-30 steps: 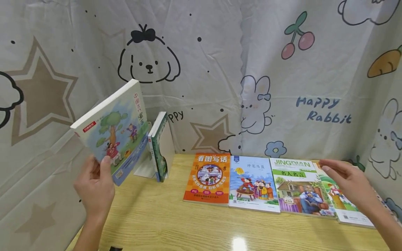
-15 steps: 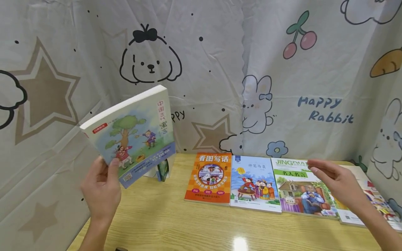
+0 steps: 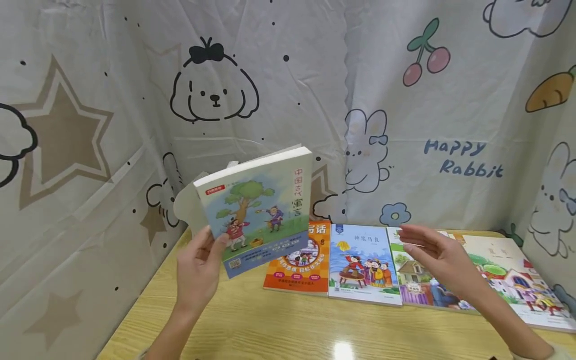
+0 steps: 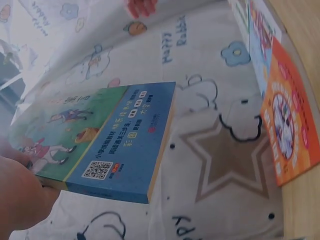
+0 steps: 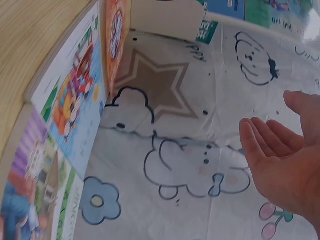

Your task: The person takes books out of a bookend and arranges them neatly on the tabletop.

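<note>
Pinched at its left edge between thumb and fingers, a thick picture-cover book (image 3: 258, 200) is held up in the air by my left hand (image 3: 200, 270). Its cover has a tree, two figures and a blue band at the bottom. In the left wrist view the book (image 4: 120, 145) shows a QR code near the held edge. My right hand (image 3: 438, 257) hovers above the row of books, fingers loosely bent and holding nothing. The right wrist view shows that hand (image 5: 287, 165) apart from any book.
Flat on the wooden table (image 3: 288, 325) lie an orange book (image 3: 292, 282), partly covered by the held one, a blue book (image 3: 364, 260), a green-and-white book (image 3: 416, 285) and a pale book (image 3: 517, 280). A white bookend (image 3: 184, 202) stands behind the held book. Patterned cloth hangs behind.
My left hand has carried the book rightward and slightly down, from beside the standing books to in front of the orange one. My right hand has moved left over the row, still holding nothing.
</note>
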Available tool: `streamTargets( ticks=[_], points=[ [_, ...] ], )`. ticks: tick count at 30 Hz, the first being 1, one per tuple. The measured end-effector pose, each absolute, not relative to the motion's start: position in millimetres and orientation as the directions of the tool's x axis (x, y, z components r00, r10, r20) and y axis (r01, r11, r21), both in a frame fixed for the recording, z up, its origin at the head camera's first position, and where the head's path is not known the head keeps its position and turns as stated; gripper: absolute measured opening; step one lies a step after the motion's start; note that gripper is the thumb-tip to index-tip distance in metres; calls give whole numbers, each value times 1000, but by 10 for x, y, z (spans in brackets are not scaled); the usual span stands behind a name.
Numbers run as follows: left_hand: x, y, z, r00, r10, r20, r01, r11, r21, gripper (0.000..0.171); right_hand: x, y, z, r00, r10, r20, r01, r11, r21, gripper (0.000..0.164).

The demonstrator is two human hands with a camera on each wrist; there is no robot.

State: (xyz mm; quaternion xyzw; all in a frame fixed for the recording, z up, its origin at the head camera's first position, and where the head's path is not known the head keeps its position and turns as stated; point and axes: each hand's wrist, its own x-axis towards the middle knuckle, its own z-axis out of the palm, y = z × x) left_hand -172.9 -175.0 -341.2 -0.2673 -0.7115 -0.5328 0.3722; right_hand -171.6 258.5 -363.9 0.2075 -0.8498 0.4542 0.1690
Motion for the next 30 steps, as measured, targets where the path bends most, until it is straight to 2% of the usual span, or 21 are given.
streamTargets(
  ticks=[5,12,14,19,23,30],
  points=[
    [-1709,-1524,-3468,-622,56,781,770,225,597,14,-1676,2404,-3607,-851,-231,472,-523,450,-724,37],
    [-1693,-1299,-3570,-649,134,749,761,154,631,16,-1670,2182,-3567,-844,-289,451,-530,330,-781,40],
    [-1679,-1250,-3589,-660,153,736,752,121,648,22,-1681,2130,-3576,-832,-307,462,-546,302,-781,43],
    [-1632,-1139,-3629,-715,193,672,694,77,716,27,-1697,2017,-3607,-831,-324,453,-539,262,-801,48],
    [-1609,-1069,-3656,-749,221,625,651,67,756,25,-1705,1967,-3622,-819,-344,460,-549,235,-802,45],
    [-1590,-993,-3667,-769,234,595,621,53,782,18,-1703,1987,-3643,-782,-328,531,-604,182,-776,37]
  ],
)
